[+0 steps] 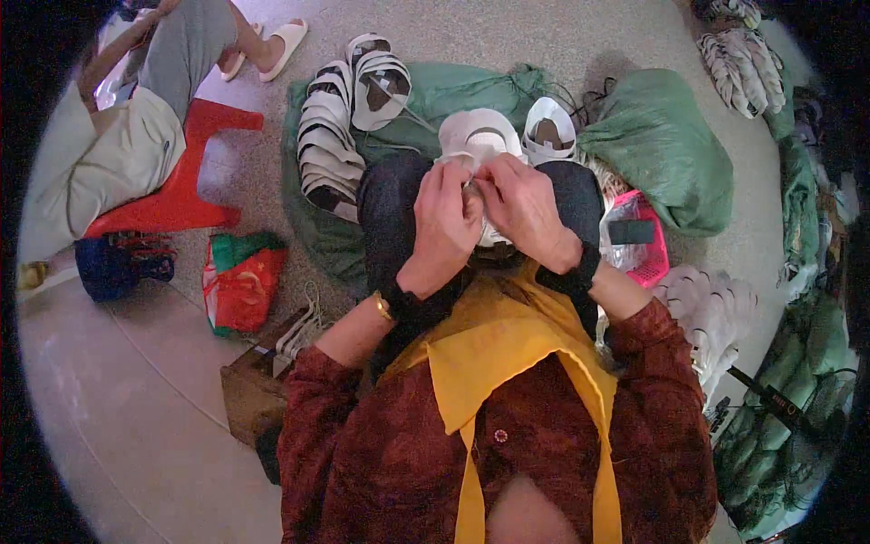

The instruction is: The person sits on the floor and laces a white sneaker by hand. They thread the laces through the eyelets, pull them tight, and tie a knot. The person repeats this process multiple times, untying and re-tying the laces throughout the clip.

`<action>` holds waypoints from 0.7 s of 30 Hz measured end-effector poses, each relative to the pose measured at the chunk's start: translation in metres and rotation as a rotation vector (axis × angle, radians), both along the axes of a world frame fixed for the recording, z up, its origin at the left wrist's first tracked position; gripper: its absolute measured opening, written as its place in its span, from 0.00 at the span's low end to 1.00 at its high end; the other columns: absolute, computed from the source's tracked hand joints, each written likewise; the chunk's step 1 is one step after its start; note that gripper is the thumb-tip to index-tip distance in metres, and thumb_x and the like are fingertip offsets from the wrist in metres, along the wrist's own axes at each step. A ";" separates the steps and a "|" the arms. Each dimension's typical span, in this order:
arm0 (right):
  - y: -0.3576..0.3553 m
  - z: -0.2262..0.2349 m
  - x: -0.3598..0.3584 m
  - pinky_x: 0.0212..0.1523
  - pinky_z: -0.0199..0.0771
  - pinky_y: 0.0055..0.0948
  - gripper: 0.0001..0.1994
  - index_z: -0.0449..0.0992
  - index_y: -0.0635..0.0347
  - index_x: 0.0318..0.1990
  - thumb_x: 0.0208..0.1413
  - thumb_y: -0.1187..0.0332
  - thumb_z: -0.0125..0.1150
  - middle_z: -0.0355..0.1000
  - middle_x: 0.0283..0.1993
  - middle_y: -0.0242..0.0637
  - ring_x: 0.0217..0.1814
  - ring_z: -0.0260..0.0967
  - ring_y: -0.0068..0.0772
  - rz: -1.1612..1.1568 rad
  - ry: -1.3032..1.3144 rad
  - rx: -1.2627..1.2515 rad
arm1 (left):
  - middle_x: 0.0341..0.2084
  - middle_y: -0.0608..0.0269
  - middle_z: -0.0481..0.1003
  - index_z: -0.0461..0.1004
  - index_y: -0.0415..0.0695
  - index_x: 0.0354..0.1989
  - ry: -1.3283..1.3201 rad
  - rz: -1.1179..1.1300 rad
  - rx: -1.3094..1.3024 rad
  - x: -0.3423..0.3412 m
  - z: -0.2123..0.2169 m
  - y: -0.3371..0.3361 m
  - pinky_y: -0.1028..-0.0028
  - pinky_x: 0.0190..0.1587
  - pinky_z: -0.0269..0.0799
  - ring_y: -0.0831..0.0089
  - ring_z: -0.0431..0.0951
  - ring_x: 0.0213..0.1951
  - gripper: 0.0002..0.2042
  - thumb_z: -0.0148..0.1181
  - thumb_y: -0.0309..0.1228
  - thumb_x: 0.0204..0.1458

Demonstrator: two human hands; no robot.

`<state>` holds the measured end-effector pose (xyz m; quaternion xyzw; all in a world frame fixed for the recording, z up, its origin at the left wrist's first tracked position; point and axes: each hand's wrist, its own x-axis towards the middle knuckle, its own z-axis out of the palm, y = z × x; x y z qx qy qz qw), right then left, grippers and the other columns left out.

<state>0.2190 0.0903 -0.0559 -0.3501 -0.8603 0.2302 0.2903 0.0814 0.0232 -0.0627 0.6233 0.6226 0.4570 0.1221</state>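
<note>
Between my knees sits a white shoe upper (480, 131), its rounded end pointing away from me. My left hand (444, 216) is closed on the upper's left side, thumb and fingers pinched at its opening. My right hand (526, 204) pinches close beside it, fingertips nearly meeting the left ones. Whatever is between the right fingertips is too small to name. Just past my right knee stands another white shoe upper (549, 129) with a brown inside. Beyond my left knee lies a curved row of nested white uppers (328, 140), next to a laced upper (381, 89).
A green cloth sack (435, 86) lies under the uppers; a full green sack (671, 150) stands at right. Nearby are a pink basket (649, 258), stacked uppers (711, 304), a cardboard box (249, 390) and a red bag (243, 283). Another person sits on a red stool (172, 199).
</note>
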 end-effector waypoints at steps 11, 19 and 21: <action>-0.012 0.053 0.025 0.31 0.73 0.46 0.05 0.73 0.64 0.33 0.50 0.75 0.63 0.73 0.31 0.50 0.32 0.74 0.55 0.045 -0.017 -0.169 | 0.27 0.51 0.67 0.67 0.38 0.36 -0.195 -0.060 -0.110 -0.007 0.017 -0.005 0.61 0.33 0.69 0.53 0.73 0.29 0.07 0.57 0.19 0.50; -0.036 0.182 0.070 0.28 0.66 0.20 0.04 0.77 0.63 0.32 0.55 0.76 0.68 0.73 0.27 0.25 0.28 0.66 0.13 0.112 0.067 -0.818 | 0.30 0.53 0.70 0.69 0.38 0.36 -0.162 -0.087 -0.051 -0.012 0.013 -0.001 0.65 0.33 0.70 0.57 0.74 0.30 0.07 0.58 0.18 0.49; -0.035 0.190 0.074 0.29 0.65 0.17 0.04 0.78 0.63 0.32 0.56 0.75 0.68 0.73 0.28 0.22 0.30 0.64 0.09 0.083 0.102 -0.838 | 0.33 0.55 0.72 0.70 0.39 0.38 -0.173 -0.153 0.018 -0.010 0.024 0.001 0.68 0.35 0.71 0.59 0.74 0.31 0.08 0.60 0.19 0.49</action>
